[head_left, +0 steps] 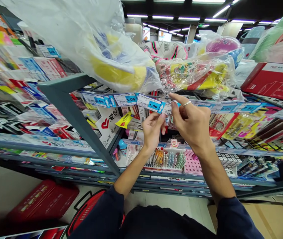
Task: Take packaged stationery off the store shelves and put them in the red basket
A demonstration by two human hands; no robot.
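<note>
The left hand (152, 131) and right hand (191, 122) are raised close together, fingers pinching.

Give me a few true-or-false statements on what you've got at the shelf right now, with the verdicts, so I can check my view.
1. The left hand and right hand are both at a blue-and-white price label reading 1.00: true.
2. The ring is on the left hand: false, it is on the right hand.
3. A red shopping basket is on the floor: true.
4. The hands are gloved: false, they are bare.
5. A cardboard box lies on the top shelf: false, the cardboard box is on the floor at lower right.
</note>
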